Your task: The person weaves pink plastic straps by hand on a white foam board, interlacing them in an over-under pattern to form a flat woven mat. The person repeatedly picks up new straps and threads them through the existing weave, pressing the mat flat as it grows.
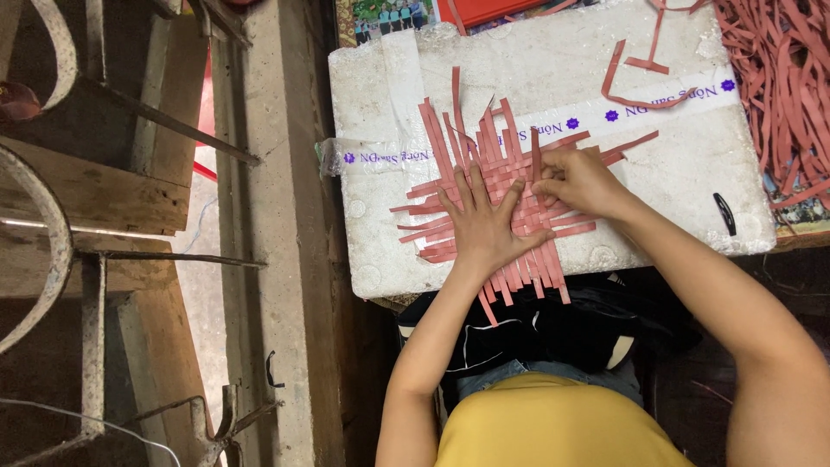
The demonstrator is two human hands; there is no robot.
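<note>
**Flat Palm, Pinching Fingers: Weaving Red Strips on a Foam Board**

The left hand (482,227) lay spread and released, palm down, pressing the woven mat of red strips (497,195) flat against the white foam board (692,164). The right hand (577,179) sat just at the mat's three o'clock edge, its fingers curled in a pinch on what looked like one strip end; exactly which strip it gripped could not be told. The mat itself rested near the middle of the board, its loose ends fanning out toward twelve, nine and six o'clock, the lowest ones hanging past the board's near edge over the person's lap.

At one o'clock from the mat a single loose curled strip (635,78) lay on the board, and farther out, at the two o'clock corner, a heap of spare strips (778,78) waited. A small dark clip-like object (724,214) lay at the board's four o'clock side.

Judging from this pose, the step would go well if the flat hand kept even pressure over the crossings so none slipped, while the pinching fingers drew the strip snug against its neighbour, level and without twisting. Pulling too hard would likely skew the rows or lift the weave.
</note>
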